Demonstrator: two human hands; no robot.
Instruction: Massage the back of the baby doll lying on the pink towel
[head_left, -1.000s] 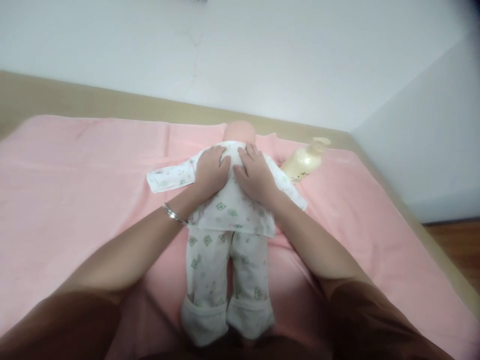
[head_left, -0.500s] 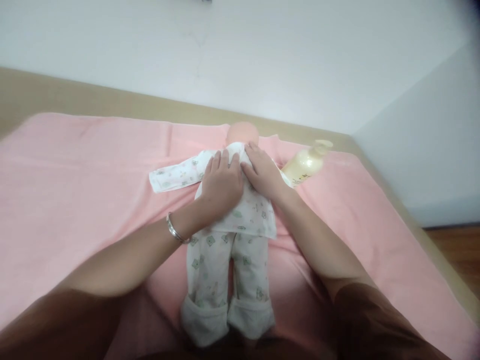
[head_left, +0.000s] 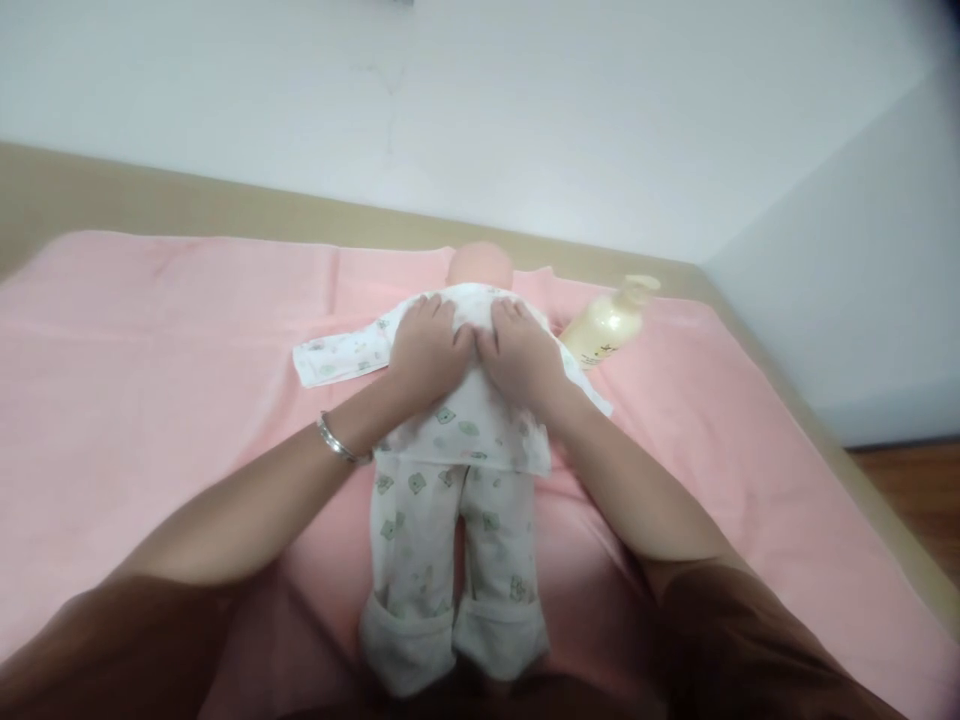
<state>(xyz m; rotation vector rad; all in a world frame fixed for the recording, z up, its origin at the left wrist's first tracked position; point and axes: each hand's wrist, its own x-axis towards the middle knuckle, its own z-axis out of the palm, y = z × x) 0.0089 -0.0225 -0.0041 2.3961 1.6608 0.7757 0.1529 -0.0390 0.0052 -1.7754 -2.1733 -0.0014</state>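
A baby doll (head_left: 480, 265) lies face down, its bare head at the far end. It wears a white printed top (head_left: 465, 430) and matching trousers (head_left: 420, 530) with turned-up cuffs. Flat on the left side of its upper back rests my left hand (head_left: 429, 350), fingers extended and a silver bangle on the wrist. My right hand (head_left: 525, 350) lies flat on the right side of the back. The two thumbs meet or nearly meet at the middle. Neither hand grips anything. One sleeve (head_left: 341, 355) stretches out to the left; part of the other is hidden by my right hand.
A pink cloth (head_left: 165, 400) covers the tan padded surface (head_left: 225, 198) under the doll. To the right of the doll's shoulder lies a pale yellow pump bottle (head_left: 611, 325), tilted. A white wall (head_left: 562, 120) rises behind the far edge.
My left hand has moved slightly left and my right hand slightly down the back, so they now lie level. More of the right sleeve shows.
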